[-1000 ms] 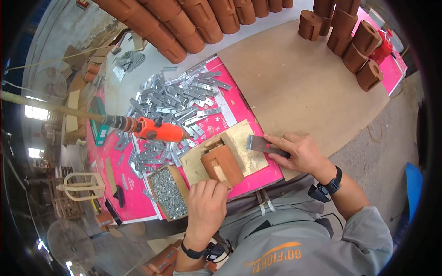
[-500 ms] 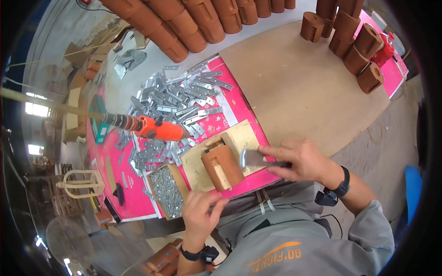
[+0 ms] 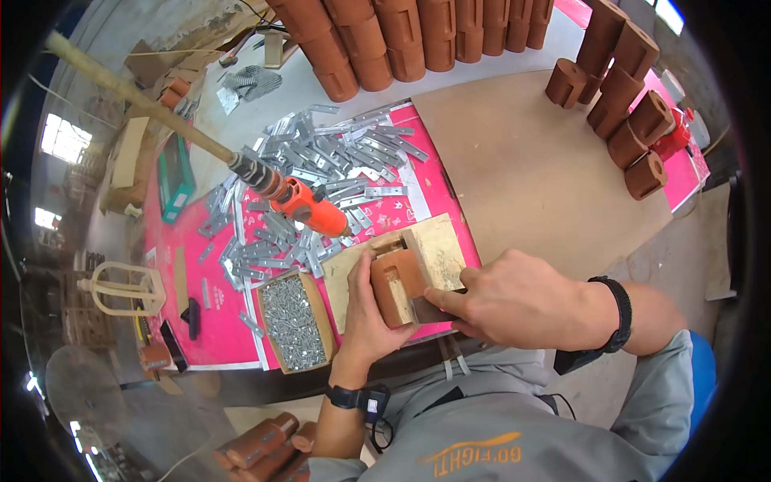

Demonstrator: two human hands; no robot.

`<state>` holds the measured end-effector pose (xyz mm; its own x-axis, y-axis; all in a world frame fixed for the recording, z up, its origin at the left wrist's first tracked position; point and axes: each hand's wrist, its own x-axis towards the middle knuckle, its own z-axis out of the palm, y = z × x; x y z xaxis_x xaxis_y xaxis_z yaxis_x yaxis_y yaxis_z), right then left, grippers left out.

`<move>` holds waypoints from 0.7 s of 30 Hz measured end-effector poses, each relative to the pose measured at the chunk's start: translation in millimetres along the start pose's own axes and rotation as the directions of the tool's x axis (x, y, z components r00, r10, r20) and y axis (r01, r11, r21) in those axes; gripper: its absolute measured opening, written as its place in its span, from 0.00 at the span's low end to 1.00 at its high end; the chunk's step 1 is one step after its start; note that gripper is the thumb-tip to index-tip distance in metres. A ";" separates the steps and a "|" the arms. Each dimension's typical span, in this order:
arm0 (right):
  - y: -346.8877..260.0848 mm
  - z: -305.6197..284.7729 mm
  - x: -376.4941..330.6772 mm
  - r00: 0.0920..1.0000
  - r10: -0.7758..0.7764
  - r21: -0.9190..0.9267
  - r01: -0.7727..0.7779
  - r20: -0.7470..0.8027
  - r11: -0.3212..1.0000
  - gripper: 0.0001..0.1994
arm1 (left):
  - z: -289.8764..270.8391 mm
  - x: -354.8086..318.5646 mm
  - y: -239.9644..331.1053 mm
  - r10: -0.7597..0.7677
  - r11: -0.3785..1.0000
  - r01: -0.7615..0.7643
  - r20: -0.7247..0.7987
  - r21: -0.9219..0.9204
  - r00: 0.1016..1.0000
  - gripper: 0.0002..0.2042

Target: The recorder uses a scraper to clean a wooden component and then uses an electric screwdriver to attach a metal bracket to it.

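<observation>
A reddish-brown slotted cylinder (image 3: 391,299) lies on its side on a pale wooden board (image 3: 450,257) at the table's front edge. My left hand (image 3: 363,317) is closed around its left side, thumb low and fingers along the far end. My right hand (image 3: 510,301) grips a flat dark tool (image 3: 434,310), pressed against the cylinder's right side near the pale slot; its exact kind is partly hidden by my fingers. Beyond the board hangs an orange-red power driver (image 3: 309,210), its tip pointing down toward the board. Left of my left hand sits an open box of screws (image 3: 293,321).
A heap of metal plates (image 3: 297,173) spreads over the pink table cover (image 3: 225,333). Stacked brown cylinders (image 3: 401,40) line the back, with more (image 3: 622,104) at far right. A brown sheet (image 3: 530,161) lies right of centre. A green box (image 3: 175,177) stands left.
My left hand has moved from the near side onto the cylinder and closed on it. The right hand has brought the tool from beside the cylinder into contact with it. The view has shifted.
</observation>
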<state>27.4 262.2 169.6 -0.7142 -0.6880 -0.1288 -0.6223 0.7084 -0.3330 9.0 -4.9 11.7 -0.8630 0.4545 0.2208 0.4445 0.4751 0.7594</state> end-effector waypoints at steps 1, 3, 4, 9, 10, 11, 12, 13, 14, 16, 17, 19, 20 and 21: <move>-0.7 -1.4 3.0 0.999 0.010 -0.028 -0.008 0.051 1.000 0.18 | 0.3 -0.5 -2.0 0.007 1.000 -0.007 0.005 0.017 1.000 0.69; 0.6 -3.3 8.8 0.999 -0.029 -0.019 0.029 0.043 0.999 0.18 | 1.1 -0.3 -5.2 0.034 0.999 -0.034 -0.015 0.013 0.999 0.68; 2.3 -3.8 11.2 0.997 -0.040 -0.022 0.042 0.072 0.999 0.18 | 1.6 -0.1 -6.4 0.042 0.999 -0.042 -0.008 0.017 0.999 0.68; 15.0 -1.9 15.2 0.992 -0.084 -0.002 0.085 0.098 0.996 0.20 | 4.0 0.9 -10.9 0.051 0.999 -0.052 -0.028 -0.018 0.998 0.68; 16.3 -0.3 14.9 0.987 -0.058 -0.001 0.059 0.149 0.998 0.21 | 4.2 1.0 -11.4 0.066 0.998 -0.067 -0.031 -0.015 0.997 0.69; 17.3 1.4 14.5 0.991 -0.090 0.019 0.088 0.096 0.996 0.21 | 4.1 0.8 -11.7 0.060 0.998 -0.061 -0.031 -0.018 0.998 0.69; 18.2 3.0 14.1 0.991 -0.085 0.022 0.084 0.102 0.996 0.23 | 4.0 0.8 -12.0 0.049 0.998 -0.049 -0.017 -0.024 0.999 0.69; 19.4 4.7 14.1 0.986 -0.062 0.012 0.061 0.152 0.998 0.25 | 3.9 0.6 -12.2 0.024 0.999 -0.024 0.009 -0.029 1.000 0.69; 20.9 6.2 14.5 0.990 -0.084 0.030 0.081 0.113 0.996 0.25 | 3.6 0.5 -12.4 0.030 0.999 -0.030 -0.002 -0.032 1.000 0.69; 23.7 8.5 15.6 0.981 -0.045 0.047 0.037 0.187 0.998 0.27 | 2.8 0.5 -12.7 0.033 0.999 -0.033 0.018 -0.018 0.999 0.70; 25.0 9.7 16.7 0.986 -0.065 0.067 0.056 0.153 0.996 0.27 | 2.8 0.4 -12.9 0.042 0.999 -0.042 0.010 -0.023 0.999 0.70; 27.3 11.5 19.2 0.979 -0.088 0.065 0.077 0.183 0.995 0.27 | 2.4 0.0 -12.9 0.043 0.999 -0.043 0.020 0.010 0.999 0.71; 28.0 11.9 19.9 0.984 -0.107 0.086 0.095 0.142 0.992 0.27 | 2.4 0.1 -12.9 0.045 0.999 -0.045 0.013 0.005 0.999 0.71; 28.2 12.3 20.2 0.984 -0.103 0.081 0.092 0.148 0.993 0.27 | 2.2 -0.1 -12.9 0.043 0.999 -0.043 0.020 0.004 0.999 0.71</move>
<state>-0.6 266.4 146.1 -0.5909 -0.7730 -0.2309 -0.6574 0.6273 -0.4176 3.9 -9.5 0.5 -0.8379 0.4898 0.2411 0.4825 0.4577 0.7468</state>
